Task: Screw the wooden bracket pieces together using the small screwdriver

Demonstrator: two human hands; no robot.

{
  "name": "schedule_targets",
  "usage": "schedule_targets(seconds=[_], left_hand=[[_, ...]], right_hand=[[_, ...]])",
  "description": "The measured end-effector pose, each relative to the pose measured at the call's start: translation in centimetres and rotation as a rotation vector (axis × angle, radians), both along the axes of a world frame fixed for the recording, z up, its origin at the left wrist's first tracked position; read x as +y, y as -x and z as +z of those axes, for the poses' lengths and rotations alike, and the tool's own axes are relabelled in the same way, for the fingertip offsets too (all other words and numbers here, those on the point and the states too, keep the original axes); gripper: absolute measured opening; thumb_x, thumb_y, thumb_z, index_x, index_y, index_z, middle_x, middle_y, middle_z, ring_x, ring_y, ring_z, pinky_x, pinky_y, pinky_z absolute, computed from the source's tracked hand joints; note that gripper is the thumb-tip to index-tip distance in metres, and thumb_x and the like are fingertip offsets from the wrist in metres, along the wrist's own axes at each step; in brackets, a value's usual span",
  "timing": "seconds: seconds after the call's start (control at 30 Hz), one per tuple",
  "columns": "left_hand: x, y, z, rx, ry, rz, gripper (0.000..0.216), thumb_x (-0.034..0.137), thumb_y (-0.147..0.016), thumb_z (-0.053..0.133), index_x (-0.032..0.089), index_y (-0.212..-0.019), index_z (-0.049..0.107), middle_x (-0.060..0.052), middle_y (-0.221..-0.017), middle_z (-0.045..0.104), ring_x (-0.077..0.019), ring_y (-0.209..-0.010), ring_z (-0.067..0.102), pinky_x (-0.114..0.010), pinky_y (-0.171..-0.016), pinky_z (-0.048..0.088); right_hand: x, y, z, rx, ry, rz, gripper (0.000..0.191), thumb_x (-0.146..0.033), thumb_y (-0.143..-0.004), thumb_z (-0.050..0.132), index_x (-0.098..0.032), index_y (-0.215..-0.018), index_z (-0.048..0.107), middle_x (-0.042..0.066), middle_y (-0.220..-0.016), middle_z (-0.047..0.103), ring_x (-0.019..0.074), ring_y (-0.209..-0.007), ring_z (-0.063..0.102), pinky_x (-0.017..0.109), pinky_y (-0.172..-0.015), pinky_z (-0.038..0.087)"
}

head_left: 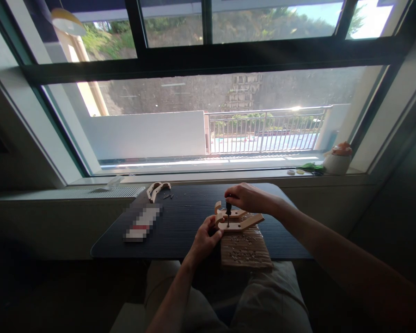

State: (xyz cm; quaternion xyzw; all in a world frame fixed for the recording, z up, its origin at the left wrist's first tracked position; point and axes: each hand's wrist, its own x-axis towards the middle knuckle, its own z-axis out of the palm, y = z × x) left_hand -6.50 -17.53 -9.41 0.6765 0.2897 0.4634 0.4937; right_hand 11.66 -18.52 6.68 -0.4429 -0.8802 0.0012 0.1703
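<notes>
My right hand [241, 196] is closed round the handle of a screwdriver [228, 209], which points straight down at a curved wooden hook [241, 225]. With its fingers round the hook's curled left end, my left hand [207, 236] steadies it. A second wooden hook [237, 213] lies just behind the first, partly hidden by the screwdriver and my right hand. Both hooks rest on a ridged brown board [246, 252], which reaches over the table's near edge. Dark marks or small bits are scattered over the board's front part; they are too small to make out.
On the dark table [183, 226], two more wooden hooks [156, 189] and several screws [167, 196] lie at the far left. A blurred-out flat packet [143, 226] is nearer. On the windowsill stands a white pot [337, 162]. My legs [204, 300] are below the table edge.
</notes>
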Motion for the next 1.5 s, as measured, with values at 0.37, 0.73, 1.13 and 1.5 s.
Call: schedule_targets(seconds=[0.37,0.73,1.13,1.5], left_hand=[[0.1,-0.1,-0.1,0.006,0.009,0.018,0.041,0.018,-0.076,0.058,0.017,-0.116,0.046,-0.008,-0.118,0.06,-0.0205,-0.11,0.056,-0.034,-0.096,0.042],[0.1,-0.1,-0.2,-0.003,0.014,0.015,0.042,0.02,-0.077,0.058,0.017,-0.116,0.046,-0.009,-0.118,0.06,-0.0208,-0.109,0.056,-0.035,-0.096,0.041],[0.1,-0.1,-0.1,0.021,0.001,0.034,0.04,0.019,-0.076,0.058,0.018,-0.115,0.047,-0.006,-0.113,0.062,-0.0189,-0.104,0.059,-0.032,-0.092,0.044],[-0.1,-0.1,0.3,0.019,-0.002,0.03,0.039,0.019,-0.076,0.057,0.018,-0.114,0.048,-0.006,-0.113,0.062,-0.0189,-0.104,0.059,-0.032,-0.093,0.044]], right_hand=[[-0.5,0.3,-0.5,-0.02,-0.016,-0.184,0.026,-0.033,-0.085,0.046,-0.016,-0.087,0.066,0.003,-0.069,0.064,0.0114,-0.057,0.052,0.023,-0.053,0.03],[-0.1,-0.2,0.2,-0.046,0.048,-0.19,0.029,-0.038,-0.082,0.048,-0.023,-0.1,0.063,0.001,-0.078,0.067,0.0121,-0.061,0.054,0.023,-0.052,0.029],[0.0,0.2,0.7,-0.066,0.127,0.217,0.027,-0.023,-0.082,0.049,-0.02,-0.104,0.066,0.004,-0.09,0.068,0.0133,-0.074,0.059,0.022,-0.064,0.038],[0.3,0.4,0.5,-0.088,0.042,0.112,0.025,-0.026,-0.084,0.046,-0.017,-0.096,0.067,0.004,-0.079,0.068,0.0125,-0.065,0.056,0.022,-0.057,0.035]])
